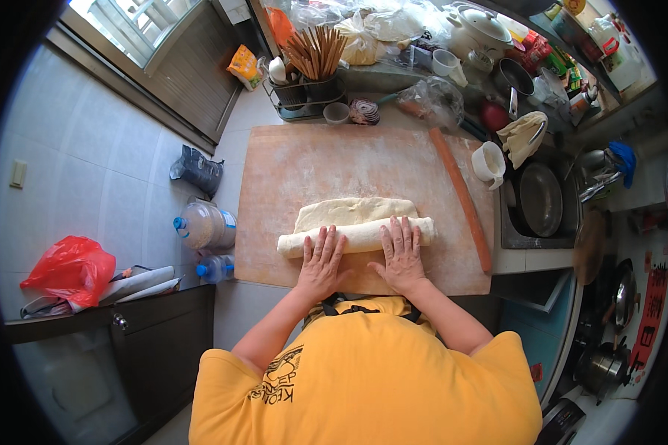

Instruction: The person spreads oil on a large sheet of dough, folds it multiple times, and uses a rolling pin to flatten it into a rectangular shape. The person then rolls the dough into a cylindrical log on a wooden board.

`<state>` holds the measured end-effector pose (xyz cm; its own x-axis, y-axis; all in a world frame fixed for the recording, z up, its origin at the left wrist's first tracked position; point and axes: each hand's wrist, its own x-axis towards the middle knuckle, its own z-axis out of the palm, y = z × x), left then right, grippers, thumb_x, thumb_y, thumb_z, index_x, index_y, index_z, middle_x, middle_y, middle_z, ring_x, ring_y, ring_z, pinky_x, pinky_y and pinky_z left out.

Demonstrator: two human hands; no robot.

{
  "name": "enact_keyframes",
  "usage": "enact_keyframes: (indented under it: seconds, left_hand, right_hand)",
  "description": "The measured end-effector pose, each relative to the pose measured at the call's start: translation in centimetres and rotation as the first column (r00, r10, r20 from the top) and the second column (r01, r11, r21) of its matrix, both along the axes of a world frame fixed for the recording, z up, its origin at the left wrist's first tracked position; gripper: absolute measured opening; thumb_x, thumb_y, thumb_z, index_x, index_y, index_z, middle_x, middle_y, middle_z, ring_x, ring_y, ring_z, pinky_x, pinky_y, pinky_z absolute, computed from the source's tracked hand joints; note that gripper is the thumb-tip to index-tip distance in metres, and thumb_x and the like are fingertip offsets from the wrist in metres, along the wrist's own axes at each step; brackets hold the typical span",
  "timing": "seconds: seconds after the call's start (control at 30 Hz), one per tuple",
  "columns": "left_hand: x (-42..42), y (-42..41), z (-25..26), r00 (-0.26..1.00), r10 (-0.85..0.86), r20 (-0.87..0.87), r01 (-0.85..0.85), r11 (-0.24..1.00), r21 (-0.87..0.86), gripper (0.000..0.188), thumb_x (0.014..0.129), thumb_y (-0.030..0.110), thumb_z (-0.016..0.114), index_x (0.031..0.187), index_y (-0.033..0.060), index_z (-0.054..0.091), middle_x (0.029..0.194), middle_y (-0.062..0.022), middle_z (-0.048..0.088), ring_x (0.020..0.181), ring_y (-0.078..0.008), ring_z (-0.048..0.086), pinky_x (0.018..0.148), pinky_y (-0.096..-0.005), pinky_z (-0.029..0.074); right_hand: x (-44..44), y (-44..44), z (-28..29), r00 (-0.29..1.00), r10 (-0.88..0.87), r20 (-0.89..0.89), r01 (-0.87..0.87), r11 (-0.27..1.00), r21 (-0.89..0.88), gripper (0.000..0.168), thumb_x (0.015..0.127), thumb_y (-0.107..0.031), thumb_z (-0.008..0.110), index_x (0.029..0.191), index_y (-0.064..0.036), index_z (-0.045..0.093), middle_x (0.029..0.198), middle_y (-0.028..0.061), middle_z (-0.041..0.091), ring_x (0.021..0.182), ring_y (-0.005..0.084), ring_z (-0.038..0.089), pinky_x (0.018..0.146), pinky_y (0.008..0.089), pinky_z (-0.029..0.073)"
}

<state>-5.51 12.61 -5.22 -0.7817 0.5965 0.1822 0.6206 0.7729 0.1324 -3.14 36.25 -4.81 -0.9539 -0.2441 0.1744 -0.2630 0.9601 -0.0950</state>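
A thick roll of pale dough (362,236) lies crosswise on a floured wooden board (334,161), with a flat, unrolled part of the dough sheet on its far side. My left hand (320,267) rests on the roll left of its middle, fingers extended over the top. My right hand (401,258) lies on the roll's right part in the same way, fingers slightly apart. Neither hand is closed around the dough. A wooden rolling pin (461,197) lies lengthwise near the board's right edge, apart from both hands.
Beyond the board stand a rack of chopsticks (312,83), a small clear cup (336,113) and a cut red onion (364,111). A white measuring cup (487,162) sits at the right, beside a sink holding a pan (540,199). Large plastic bottles (206,225) stand left.
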Motion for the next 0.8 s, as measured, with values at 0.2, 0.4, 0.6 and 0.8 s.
enact_keyframes:
  seconds: [0.2,0.4,0.6,0.8]
  left_hand:
    - [-8.0,0.9,0.5,0.995,0.053,0.088,-0.055,0.998,0.022,0.082,0.076,0.043,0.070,0.141,0.0077,0.036,0.147,-0.0167,0.035,0.137,-0.0337,0.030,0.110,-0.0541,0.021]
    - [-13.9,0.3,0.8,0.960,0.111,0.258,-0.121,0.992,0.021,0.055,0.070,0.026,0.075,0.115,0.0052,0.052,0.111,-0.0161,0.059,0.101,-0.0354,0.056,0.088,-0.0409,0.045]
    - [-10.4,-3.6,3.0,0.859,-0.057,0.508,0.034,0.998,0.056,0.036,0.069,0.016,0.071,0.099,0.0025,0.056,0.097,-0.0152,0.062,0.093,-0.0350,0.058,0.083,-0.0448,0.046]
    - [-4.9,-1.4,0.9,0.990,0.100,-0.098,-0.078,0.975,0.207,0.060,0.075,0.005,0.061,0.133,0.0035,0.046,0.134,-0.0209,0.047,0.126,-0.0378,0.044,0.103,-0.0533,0.035]
  right_hand:
    - [-6.6,2.7,-0.8,0.993,-0.082,0.086,0.073,0.992,0.101,0.107,0.062,-0.045,0.079,0.147,-0.013,0.023,0.149,0.0198,0.022,0.136,0.0427,0.023,0.109,0.0593,0.021]
    - [-11.8,5.1,3.0,0.938,0.072,0.338,-0.029,0.991,-0.131,0.089,0.064,-0.041,0.080,0.136,-0.009,0.039,0.141,0.0167,0.036,0.127,0.0334,0.039,0.104,0.0428,0.034]
    - [-7.6,8.0,2.4,0.813,0.301,0.498,-0.100,0.916,-0.389,0.068,0.067,-0.020,0.080,0.126,-0.007,0.050,0.121,0.0140,0.055,0.112,0.0320,0.052,0.093,0.0342,0.044]
    - [-4.2,3.3,2.3,0.991,-0.049,-0.125,0.027,0.984,-0.175,0.071,0.069,-0.016,0.075,0.133,-0.007,0.047,0.133,0.0155,0.046,0.123,0.0356,0.044,0.104,0.0464,0.035]
